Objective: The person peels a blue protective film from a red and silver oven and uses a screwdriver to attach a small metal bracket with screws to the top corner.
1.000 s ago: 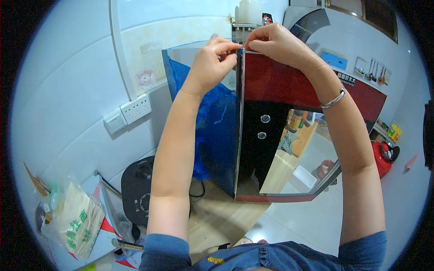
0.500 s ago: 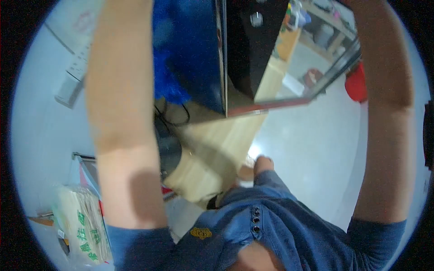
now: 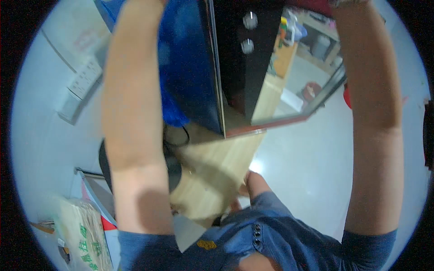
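Both my arms reach up and forward past the top edge, so my hands are cut off. My left forearm (image 3: 133, 90) runs beside a large glossy dark box-like thing (image 3: 235, 86), near its blue side (image 3: 185, 54). On the other side, my right forearm (image 3: 373, 77) rises next to its shiny front, where lamps and part of a room are mirrored. A reddish strip (image 3: 244, 131) edges its bottom. It stands on a pale wooden tabletop (image 3: 217, 167). What my hands touch or hold is hidden.
A white power strip (image 3: 83, 81) is on the left wall. Black cable (image 3: 183, 137) and crumpled blue material (image 3: 174, 110) lie by the box. At lower left is a clear bag of pale packets (image 3: 83, 235). Something red (image 3: 347, 96) shows behind my right arm.
The glossy box and tabletop sit lower in the picture, and more of the box shows. Both forearms have shifted within the view, the left one rightward and the right one slightly leftward.
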Demonstrator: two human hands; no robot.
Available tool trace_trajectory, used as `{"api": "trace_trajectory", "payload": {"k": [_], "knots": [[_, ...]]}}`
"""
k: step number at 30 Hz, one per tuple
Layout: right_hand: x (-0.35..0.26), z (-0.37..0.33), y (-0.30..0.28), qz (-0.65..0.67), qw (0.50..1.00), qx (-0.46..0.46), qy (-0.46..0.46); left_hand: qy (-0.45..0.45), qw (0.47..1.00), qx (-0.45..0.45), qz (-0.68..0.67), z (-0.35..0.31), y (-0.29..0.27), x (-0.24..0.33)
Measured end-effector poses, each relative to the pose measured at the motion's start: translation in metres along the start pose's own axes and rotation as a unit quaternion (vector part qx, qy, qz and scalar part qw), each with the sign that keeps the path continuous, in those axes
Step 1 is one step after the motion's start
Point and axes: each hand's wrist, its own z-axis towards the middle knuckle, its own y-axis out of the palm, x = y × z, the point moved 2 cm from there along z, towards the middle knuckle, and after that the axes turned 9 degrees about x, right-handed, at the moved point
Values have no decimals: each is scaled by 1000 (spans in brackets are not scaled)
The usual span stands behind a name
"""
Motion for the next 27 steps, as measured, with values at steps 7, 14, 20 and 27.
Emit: {"api": "trace_trajectory", "payload": {"k": [7, 14, 20, 27], "knots": [[23, 25, -23, 39, 992, 88, -84, -9, 1000, -12, -5, 0, -5, 14], [44, 45, -16, 15, 988, 33, -153, -239, 969, -9, -66, -9, -9, 19], [48, 65, -28, 43, 984, -56, -163, -298, 945, 0, -135, -10, -10, 25], [66, 84, -24, 56, 923, -154, -347, -263, 959, -7, -106, -17, -15, 34]]}}
